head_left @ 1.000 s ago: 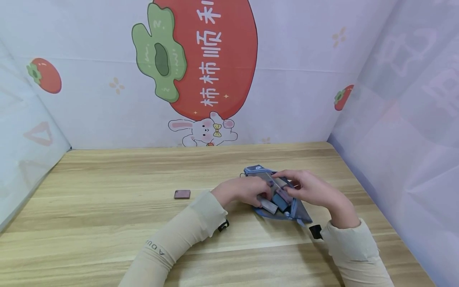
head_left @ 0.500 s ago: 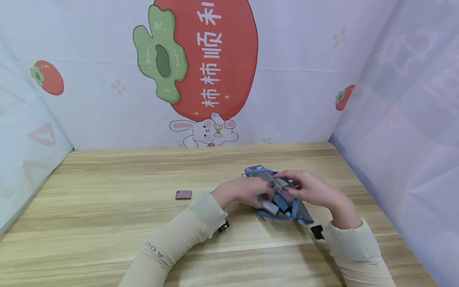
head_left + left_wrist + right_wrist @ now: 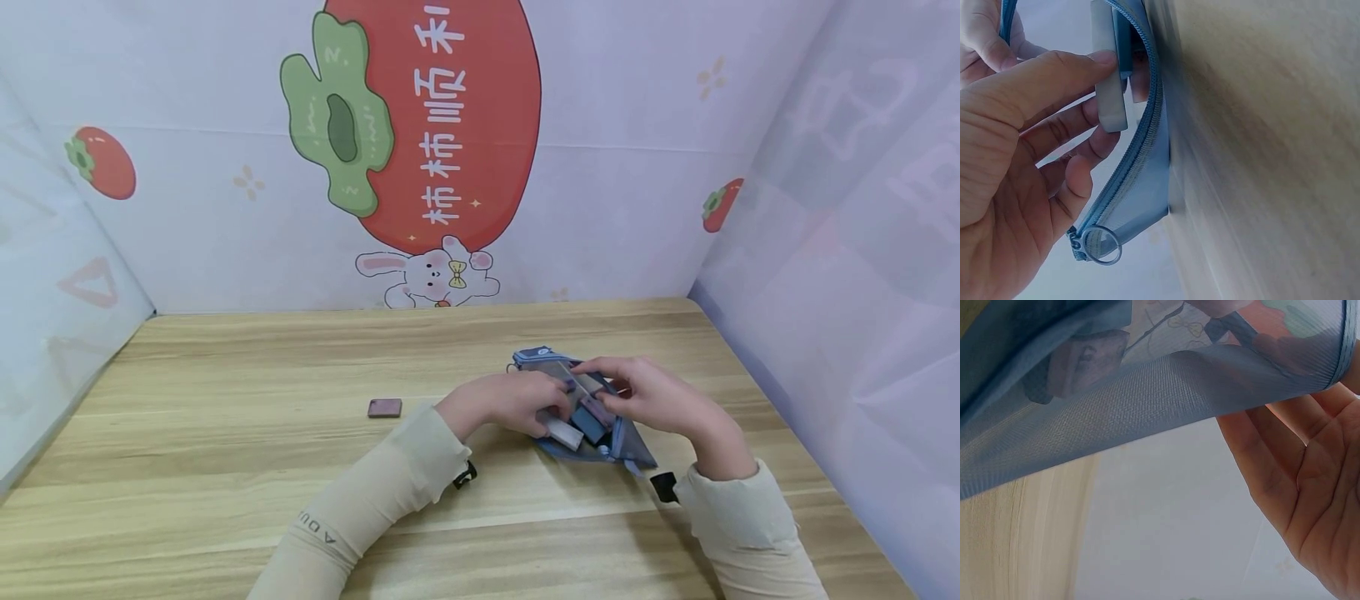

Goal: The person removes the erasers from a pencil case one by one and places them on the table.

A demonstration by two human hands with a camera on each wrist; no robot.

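Note:
A blue mesh zipper pouch (image 3: 636, 446) lies unzipped on the right half of the table. My left hand (image 3: 517, 402) reaches into its mouth and pinches a whitish rectangular block (image 3: 1109, 94) between thumb and fingers. At the opposite edge, my right hand (image 3: 652, 392) grips the pouch's rim, its fingers behind the mesh in the right wrist view. Beside the whitish block sit a blue block (image 3: 588, 423) and a mauve block (image 3: 596, 410), both inside the pouch. A metal ring (image 3: 1102, 245) hangs at the zipper's end in the left wrist view.
A small flat mauve rectangle (image 3: 385, 408) lies on the wooden table (image 3: 225, 467), left of the pouch. White printed sheets (image 3: 622, 217) stand as walls at the back and both sides. Black wrist-camera mounts (image 3: 664, 486) show below the hands.
The head view has shifted slightly. Both hands, the pouch and the blocks in it keep nearly the same positions.

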